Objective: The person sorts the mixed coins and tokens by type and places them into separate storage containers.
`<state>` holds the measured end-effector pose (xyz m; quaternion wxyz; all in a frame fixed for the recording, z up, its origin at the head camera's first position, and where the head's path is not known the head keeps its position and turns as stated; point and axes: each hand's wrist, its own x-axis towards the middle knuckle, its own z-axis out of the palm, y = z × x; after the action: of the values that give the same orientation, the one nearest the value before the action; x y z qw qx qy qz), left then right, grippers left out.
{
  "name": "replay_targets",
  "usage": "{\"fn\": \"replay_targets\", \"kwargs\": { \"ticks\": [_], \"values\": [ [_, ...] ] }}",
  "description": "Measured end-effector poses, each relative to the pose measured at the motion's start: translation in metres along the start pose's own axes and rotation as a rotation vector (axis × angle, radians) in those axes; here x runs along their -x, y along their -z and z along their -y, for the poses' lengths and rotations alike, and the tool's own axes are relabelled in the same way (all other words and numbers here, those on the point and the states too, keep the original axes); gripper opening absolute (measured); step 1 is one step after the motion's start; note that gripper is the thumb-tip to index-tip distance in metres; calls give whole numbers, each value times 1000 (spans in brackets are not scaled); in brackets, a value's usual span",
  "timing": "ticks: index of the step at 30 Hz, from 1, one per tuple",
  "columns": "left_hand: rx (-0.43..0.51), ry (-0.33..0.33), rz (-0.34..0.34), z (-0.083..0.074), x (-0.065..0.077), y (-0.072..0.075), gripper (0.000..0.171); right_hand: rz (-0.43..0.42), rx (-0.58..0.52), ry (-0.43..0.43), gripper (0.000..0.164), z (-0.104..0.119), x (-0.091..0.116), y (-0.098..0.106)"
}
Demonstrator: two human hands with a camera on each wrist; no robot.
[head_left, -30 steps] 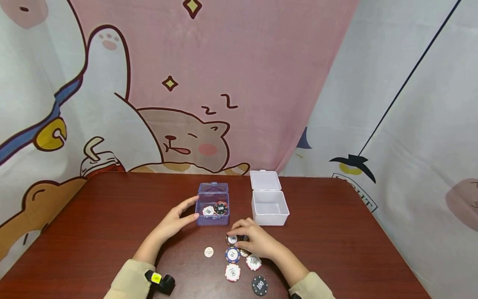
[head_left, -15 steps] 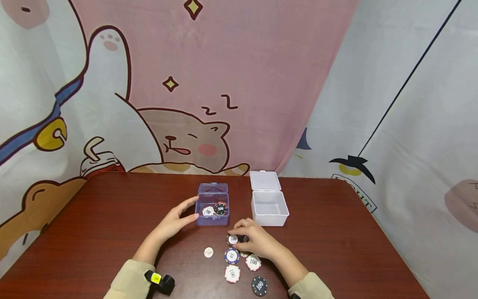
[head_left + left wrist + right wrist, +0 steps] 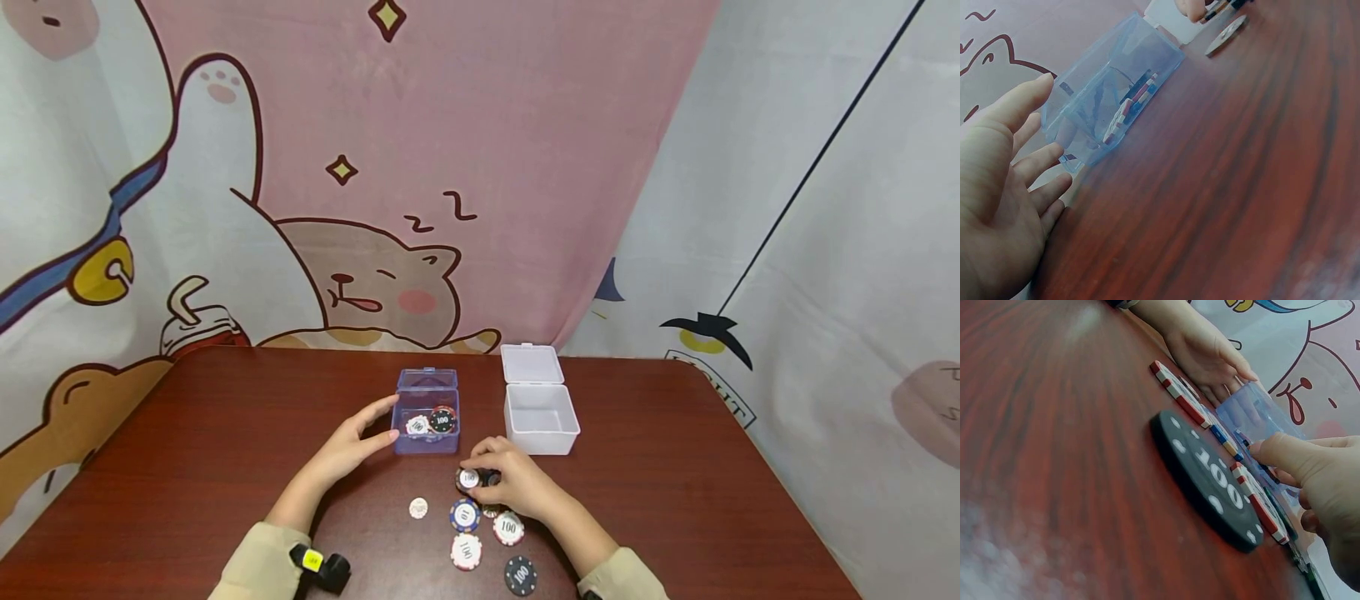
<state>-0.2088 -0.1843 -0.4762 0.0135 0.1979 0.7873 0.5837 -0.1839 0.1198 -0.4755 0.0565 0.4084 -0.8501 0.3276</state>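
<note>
- Currently, a dark-rimmed "100" poker chip (image 3: 468,478) is pinched by the right hand (image 3: 517,479), just beyond the blue-rimmed "10" chip (image 3: 465,516).
- Translucent blue box (image 3: 426,446) is touched at its side by the left hand (image 3: 354,440), fingers spread.
- Pinched chip could be dropped if its rim slips; box could be shifted if overpressed.

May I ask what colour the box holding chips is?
The box is translucent bluish purple, clearest in the head view.

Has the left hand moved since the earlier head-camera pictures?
No, not visibly: judged against the open white box, the left hand stays in place, fingertips at the translucent blue box's left side.
</note>
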Motion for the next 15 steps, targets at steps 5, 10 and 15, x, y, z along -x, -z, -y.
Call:
{"fn": "replay_targets", "kwargs": {
  "ticks": [5,10,15],
  "values": [
    [0,7,-4,0,0,-1,59,-46,17,46,30,2,-1,1],
    [2,25,-4,-11,1,-2,59,-73,12,66,32,7,-5,3],
    [-17,13,8,-32,7,-1,57,-88,-12,67,34,14,-12,9]
  ]
}}
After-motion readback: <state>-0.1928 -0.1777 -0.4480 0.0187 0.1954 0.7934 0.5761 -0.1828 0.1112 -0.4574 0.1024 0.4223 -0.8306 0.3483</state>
